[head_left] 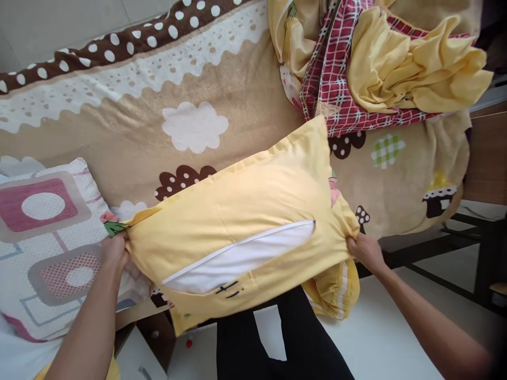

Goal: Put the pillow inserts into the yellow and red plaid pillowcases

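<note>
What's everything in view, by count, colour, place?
pillow cover: one, yellow, centre, unzipped
insert: one, white, inside the cover
blanket: one, beige, brown, beneath
patterned pillow: one, white and pink, left
plaid cloth: one, red, upper right
ruffled fabric: one, yellow, upper right
striped bundle: one, yellow, lower right
cabinet: one, white, bottom left
wooden furniture: one, brown, right
frame: one, black, right
floor: one, pale, top left, bottom
garment: one, black, bottom centre
left hand: one, gripping cover's left edge
right hand: one, gripping cover's right edge
</note>
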The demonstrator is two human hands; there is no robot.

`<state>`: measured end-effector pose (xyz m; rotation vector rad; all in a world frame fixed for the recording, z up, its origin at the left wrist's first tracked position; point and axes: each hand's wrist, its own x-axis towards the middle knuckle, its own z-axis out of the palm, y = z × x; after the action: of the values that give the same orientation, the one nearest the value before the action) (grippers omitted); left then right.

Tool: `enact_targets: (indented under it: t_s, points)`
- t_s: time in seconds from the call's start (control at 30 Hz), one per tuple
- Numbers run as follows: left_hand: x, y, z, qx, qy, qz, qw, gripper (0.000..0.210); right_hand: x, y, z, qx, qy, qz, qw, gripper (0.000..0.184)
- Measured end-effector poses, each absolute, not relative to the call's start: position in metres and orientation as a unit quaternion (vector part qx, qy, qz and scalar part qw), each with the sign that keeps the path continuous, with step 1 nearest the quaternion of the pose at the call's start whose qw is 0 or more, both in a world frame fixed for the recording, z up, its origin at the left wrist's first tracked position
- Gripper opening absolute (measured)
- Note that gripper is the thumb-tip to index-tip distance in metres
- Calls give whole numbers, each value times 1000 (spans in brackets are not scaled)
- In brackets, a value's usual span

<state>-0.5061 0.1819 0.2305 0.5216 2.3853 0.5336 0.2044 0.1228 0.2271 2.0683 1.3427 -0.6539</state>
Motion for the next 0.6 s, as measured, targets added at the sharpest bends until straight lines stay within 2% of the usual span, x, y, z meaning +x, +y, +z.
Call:
enact_targets:
  t_s: [0.13,0.2,0.3,0.47,0.6]
  points:
    - [-486,161,233,66,843,245,474,26,197,132,209,779,471,-316,266,16]
    - [-480,155,233,86,843,231,477,29,192,133,206,807,435,-320,238,15]
    - [-477,156,229,209,890,173,366,24,186,129,211,830,419,-294,221,21]
    - [-481,171,244,292,922,140,214,13,191,112,239,737,558,-178,338,19]
    - [-484,184,260,312,939,114,85,11,195,96,253,707,596,-135,356,23]
